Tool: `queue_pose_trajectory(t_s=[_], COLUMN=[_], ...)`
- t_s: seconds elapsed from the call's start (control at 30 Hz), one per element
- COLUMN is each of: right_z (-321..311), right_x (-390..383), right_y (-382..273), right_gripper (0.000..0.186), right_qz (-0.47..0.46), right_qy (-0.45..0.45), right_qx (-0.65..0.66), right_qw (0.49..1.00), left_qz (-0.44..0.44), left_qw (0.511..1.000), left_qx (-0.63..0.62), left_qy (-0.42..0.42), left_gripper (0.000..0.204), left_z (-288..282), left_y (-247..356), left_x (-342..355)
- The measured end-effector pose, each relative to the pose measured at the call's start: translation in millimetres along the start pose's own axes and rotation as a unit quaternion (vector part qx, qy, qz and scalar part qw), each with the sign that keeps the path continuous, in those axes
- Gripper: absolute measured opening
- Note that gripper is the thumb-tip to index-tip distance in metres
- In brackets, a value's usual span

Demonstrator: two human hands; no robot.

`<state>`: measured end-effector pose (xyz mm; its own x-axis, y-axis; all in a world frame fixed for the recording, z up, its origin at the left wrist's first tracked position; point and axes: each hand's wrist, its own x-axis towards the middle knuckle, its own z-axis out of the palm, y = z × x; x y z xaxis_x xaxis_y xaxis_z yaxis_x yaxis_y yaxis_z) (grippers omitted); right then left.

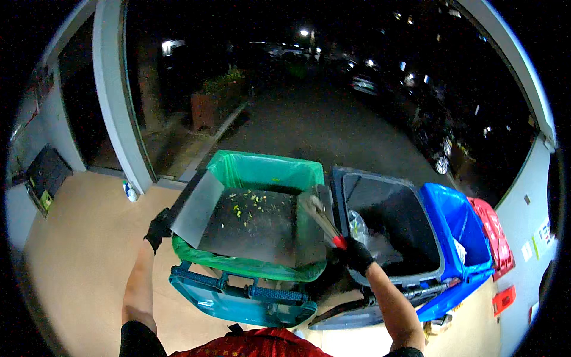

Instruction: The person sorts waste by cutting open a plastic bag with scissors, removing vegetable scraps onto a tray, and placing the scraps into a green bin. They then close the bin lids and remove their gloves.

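You have the tray (pixel 199 205) at the mouth of the green bin (pixel 309 274), lined with a thin, glossy, wrinkled plastic bag (pixel 267 172). The tray's base is dark, matt and speckled, its left side a smooth grey panel slanting upward. Small yellow-green and pale scraps (pixel 244 205) lie scattered over its upper half. Beneath the bin's near rim hangs its smooth teal lid (pixel 238 300), with ribbed dark hinge bars. To the right stands a boxy dark grey bin (pixel 443 250) with crumpled clear plastic inside.

The pale head of your red-gripped tool (pixel 323 217) is blurred against the tray's right side, so its shape and any contact are hard to judge. The bottom of the green bin is hidden.

Your black-gloved left hand (pixel 159 229) is closed on the tray's left edge, its finger placement lost in the dark. Your black-gloved right hand (pixel 358 257) is wrapped around the tool's red grip; whether it also touches the tray, you cannot tell.
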<state>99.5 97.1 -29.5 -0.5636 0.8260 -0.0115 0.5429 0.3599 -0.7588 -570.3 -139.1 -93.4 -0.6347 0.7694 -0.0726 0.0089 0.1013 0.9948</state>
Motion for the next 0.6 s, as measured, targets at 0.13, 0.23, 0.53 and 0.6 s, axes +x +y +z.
queue_pose_trajectory(t_s=[0.13,0.23,0.53,0.6], right_z=[-18,-7,111,110], right_x=[-12,5,155,216], right_y=[-37,-63,-22,-28], right_gripper=[0.068,0.071,0.059,0.058], right_qz=[-0.079,-0.089,-0.222,-0.12], right_qy=[0.042,0.011,-0.071,-0.072], right_qx=[-0.218,-0.297,-0.423,-0.359], right_qw=[0.972,0.951,0.875,0.923], left_qz=[0.072,0.155,0.268,0.241], left_qw=[0.996,0.904,0.888,0.881], left_qx=[-0.009,0.382,0.258,0.286], left_qy=[-0.043,0.116,0.271,0.291], left_gripper=[0.051,0.047,0.049,0.052], left_z=[4,18,149,165], left_y=[-11,3,43,46], left_x=[-29,-57,-208,-217])
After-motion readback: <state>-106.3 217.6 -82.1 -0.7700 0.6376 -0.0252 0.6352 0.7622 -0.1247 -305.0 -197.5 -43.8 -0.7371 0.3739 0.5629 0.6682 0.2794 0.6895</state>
